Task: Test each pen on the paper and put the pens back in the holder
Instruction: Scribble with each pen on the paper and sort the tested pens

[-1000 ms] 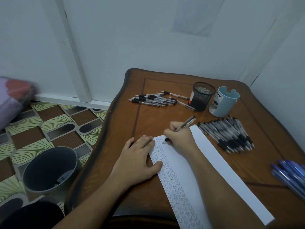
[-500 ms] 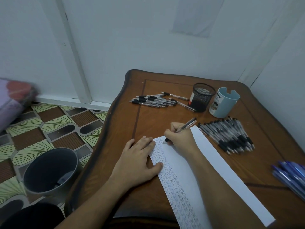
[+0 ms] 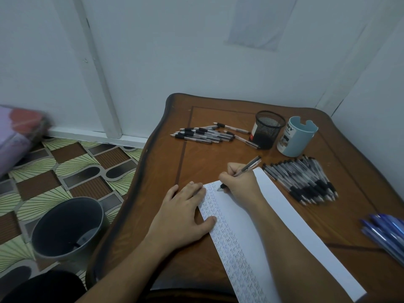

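Fingers point(image 3: 230, 169) of right hand point(image 3: 241, 183) pinch pen point(image 3: 251, 165), tip touching paper point(image 3: 284, 215).

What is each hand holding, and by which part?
The right hand grips a pen low on its barrel, near the tip. The left hand holds nothing; it presses flat on the paper at its edge.

The light-blue cup point(image 3: 295, 138) bears letters, perhaps "DIY"; marks on the paper point(image 3: 276, 201) are unreadable.
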